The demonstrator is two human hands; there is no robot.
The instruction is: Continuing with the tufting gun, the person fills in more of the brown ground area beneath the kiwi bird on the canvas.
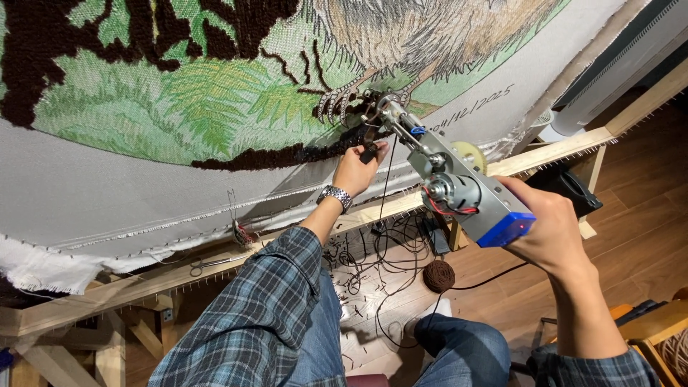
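Observation:
A grey cloth (143,193) with a green, brown and cream tufted picture is stretched on a wooden frame (559,147). My right hand (548,226) grips the blue rear of a metal tufting gun (444,172), whose tip presses on the dark brown yarn line near the picture's lower edge. My left hand (356,170), with a metal wristwatch, pinches the gun's small black front handle just under the tip. A thin yarn strand runs down from the gun.
A brown yarn ball (438,275) lies on the wooden floor among loose dark strands and cables. Scissors (204,265) rest on the frame's lower beam. My knees in jeans sit below. A white unit (609,79) stands at the right.

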